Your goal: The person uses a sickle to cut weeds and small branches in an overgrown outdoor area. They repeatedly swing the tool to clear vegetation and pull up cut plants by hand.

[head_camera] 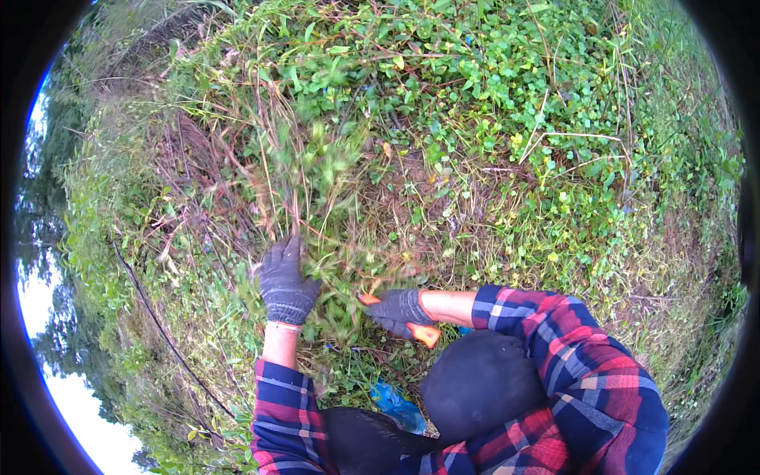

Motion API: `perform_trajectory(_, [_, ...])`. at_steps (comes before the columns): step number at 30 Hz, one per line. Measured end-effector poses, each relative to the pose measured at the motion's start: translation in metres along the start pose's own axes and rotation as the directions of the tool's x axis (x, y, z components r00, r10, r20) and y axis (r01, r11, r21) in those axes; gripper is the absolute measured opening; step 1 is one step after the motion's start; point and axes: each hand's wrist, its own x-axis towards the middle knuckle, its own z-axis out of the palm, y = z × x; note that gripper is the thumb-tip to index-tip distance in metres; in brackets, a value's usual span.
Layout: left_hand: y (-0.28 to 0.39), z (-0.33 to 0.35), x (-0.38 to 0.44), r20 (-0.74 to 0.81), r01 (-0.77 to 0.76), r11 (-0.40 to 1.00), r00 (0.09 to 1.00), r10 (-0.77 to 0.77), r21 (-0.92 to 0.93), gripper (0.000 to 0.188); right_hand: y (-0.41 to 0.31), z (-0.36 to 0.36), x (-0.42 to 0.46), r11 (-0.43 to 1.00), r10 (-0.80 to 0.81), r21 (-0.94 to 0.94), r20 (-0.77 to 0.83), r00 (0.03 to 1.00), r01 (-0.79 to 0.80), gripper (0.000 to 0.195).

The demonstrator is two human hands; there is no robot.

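Note:
My left hand (pixel 289 285), in a dark grey knit glove, reaches into tall weeds (pixel 291 160). Its back faces me, and its fingers point away from me among the stems. Whether they close around any stems is hidden. To the right and slightly lower, my right hand (pixel 395 309) wears a matching glove. It grips the orange handle (pixel 424 334) of a hand tool, with another bit of orange showing at the other side of the fist. Blurred leaves between my hands hide the tool's working end.
My dark-trousered knees (pixel 484 380) are bent close below my hands, with blue footwear (pixel 396 407) between them. A dark thin branch (pixel 169 341) slants along the left. Dry bent stalks (pixel 573 135) lie over low green plants at the upper right. Bare soil (pixel 409 169) shows mid-view.

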Motion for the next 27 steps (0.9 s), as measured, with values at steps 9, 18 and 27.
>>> perform_trajectory(9, [0.031, 0.054, 0.026, 0.571, -0.328, 0.907, 0.811, 0.126, 0.264, 0.046, 0.005, -0.008, -0.037, 0.977, 0.115, -0.185, 0.054, 0.992, -0.103, 0.043])
perform_trajectory(18, [-0.108, 0.036, -0.068, 0.644, -0.395, 0.757, 0.764, -0.044, 0.520, 0.020, 0.039, -0.043, -0.049, 0.919, 0.016, 0.365, -0.410, 0.912, 0.148, 0.033])
perform_trajectory(27, [-0.254, -0.024, -0.305, 0.412, 0.316, 0.440, 0.156, -0.898, 0.840, 0.051, -0.058, -0.167, -0.046, 0.865, -0.488, -0.486, -0.758, 0.434, 0.124, 0.043])
